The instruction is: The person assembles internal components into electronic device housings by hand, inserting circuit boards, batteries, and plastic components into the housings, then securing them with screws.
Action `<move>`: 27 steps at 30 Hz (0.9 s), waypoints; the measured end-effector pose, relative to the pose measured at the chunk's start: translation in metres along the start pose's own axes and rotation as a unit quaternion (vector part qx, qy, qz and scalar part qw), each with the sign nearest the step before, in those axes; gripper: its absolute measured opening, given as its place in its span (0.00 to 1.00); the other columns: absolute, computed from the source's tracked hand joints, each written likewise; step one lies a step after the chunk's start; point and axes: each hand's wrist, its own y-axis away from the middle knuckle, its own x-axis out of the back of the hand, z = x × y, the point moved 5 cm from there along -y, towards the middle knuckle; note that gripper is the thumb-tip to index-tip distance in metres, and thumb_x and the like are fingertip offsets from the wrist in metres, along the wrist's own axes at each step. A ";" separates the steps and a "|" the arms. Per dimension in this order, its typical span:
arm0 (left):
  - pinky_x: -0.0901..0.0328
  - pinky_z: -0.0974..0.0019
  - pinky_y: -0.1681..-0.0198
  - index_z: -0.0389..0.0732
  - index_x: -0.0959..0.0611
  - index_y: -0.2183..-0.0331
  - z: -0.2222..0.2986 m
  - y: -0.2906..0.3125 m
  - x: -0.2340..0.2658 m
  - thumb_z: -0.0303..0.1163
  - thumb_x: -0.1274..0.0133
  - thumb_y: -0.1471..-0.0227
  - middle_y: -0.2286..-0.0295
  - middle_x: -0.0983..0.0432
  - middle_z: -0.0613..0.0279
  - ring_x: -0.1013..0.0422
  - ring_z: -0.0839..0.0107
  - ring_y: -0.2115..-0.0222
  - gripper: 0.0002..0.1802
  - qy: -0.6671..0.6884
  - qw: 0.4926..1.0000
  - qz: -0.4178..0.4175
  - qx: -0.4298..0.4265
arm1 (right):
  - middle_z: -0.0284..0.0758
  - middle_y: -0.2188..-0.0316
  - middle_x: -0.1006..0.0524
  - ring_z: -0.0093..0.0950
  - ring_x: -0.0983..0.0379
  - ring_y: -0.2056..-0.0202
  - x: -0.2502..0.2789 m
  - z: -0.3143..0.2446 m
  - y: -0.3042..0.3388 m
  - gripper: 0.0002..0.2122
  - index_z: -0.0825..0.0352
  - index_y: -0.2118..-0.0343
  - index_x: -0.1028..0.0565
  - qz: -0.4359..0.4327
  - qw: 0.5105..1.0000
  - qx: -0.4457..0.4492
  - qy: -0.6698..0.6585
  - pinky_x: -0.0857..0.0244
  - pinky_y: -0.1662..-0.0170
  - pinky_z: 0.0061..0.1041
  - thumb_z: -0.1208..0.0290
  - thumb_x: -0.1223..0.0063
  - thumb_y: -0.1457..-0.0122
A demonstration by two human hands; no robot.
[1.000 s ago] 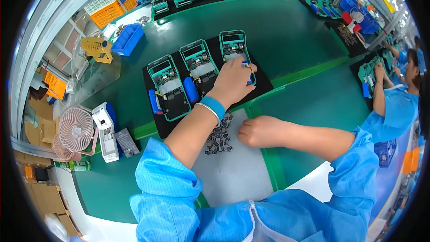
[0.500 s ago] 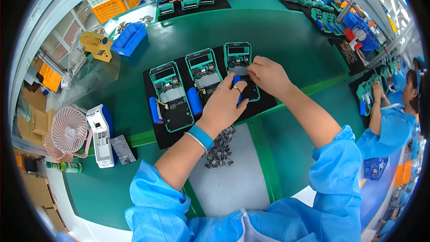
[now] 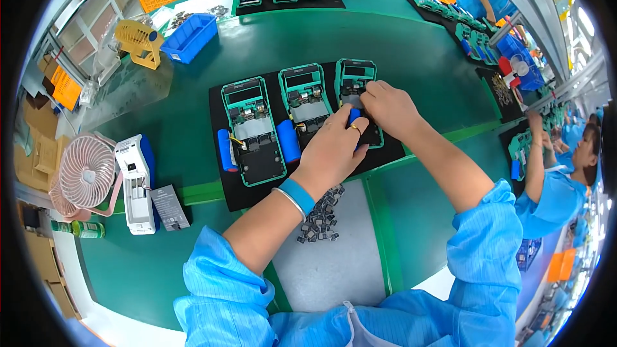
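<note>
Three green-framed device housings lie in a row on a black mat (image 3: 232, 196): the left housing (image 3: 262, 162), the middle housing (image 3: 305, 93) and the right housing (image 3: 355, 72). A blue cylindrical battery (image 3: 226, 150) with yellow wires lies beside the left one, and another blue battery (image 3: 288, 141) beside the middle one. My left hand (image 3: 333, 148) is closed around a third blue battery (image 3: 355, 115) at the right housing, covering most of it. Pinched together over that housing's right side, the fingers of my right hand (image 3: 389, 106) hide whatever is between them.
Small dark parts (image 3: 319, 218) are heaped on a grey sheet (image 3: 334, 276) near me. To the left stand a pink fan (image 3: 87, 170), a white-and-blue casing (image 3: 136, 186) and a blue bin (image 3: 189, 38). Co-workers sit across and at right, with housings before them.
The whole view has shifted slightly, moving the mat and housings a little right. Both my hands stay at the right housing with nearly the same grip. The co-worker at right has raised a hand.
</note>
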 end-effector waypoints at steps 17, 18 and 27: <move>0.32 0.55 0.50 0.40 0.25 0.55 0.001 -0.002 -0.002 0.29 0.38 0.53 0.51 0.34 0.46 0.30 0.48 0.53 0.23 0.010 1.000 -0.014 0.008 | 0.32 0.70 0.30 0.29 0.28 0.62 -0.004 0.002 -0.003 0.04 0.63 0.74 0.27 -0.053 0.998 0.012 0.013 0.28 0.70 0.27 0.72 0.44 0.53; 0.30 0.56 0.54 0.40 0.25 0.55 0.002 -0.001 0.001 0.29 0.37 0.54 0.54 0.34 0.49 0.29 0.49 0.56 0.22 0.010 1.000 0.008 -0.011 | 0.32 0.70 0.30 0.29 0.28 0.62 -0.004 0.002 -0.002 0.04 0.63 0.73 0.27 -0.044 0.999 0.005 0.009 0.28 0.70 0.27 0.72 0.44 0.53; 0.30 0.57 0.53 0.40 0.24 0.55 0.000 0.001 0.001 0.29 0.36 0.54 0.53 0.34 0.49 0.28 0.50 0.56 0.23 0.023 1.000 0.008 -0.008 | 0.30 0.71 0.31 0.29 0.28 0.64 -0.002 0.001 -0.003 0.05 0.62 0.74 0.27 -0.044 0.999 0.013 0.018 0.29 0.70 0.28 0.73 0.44 0.54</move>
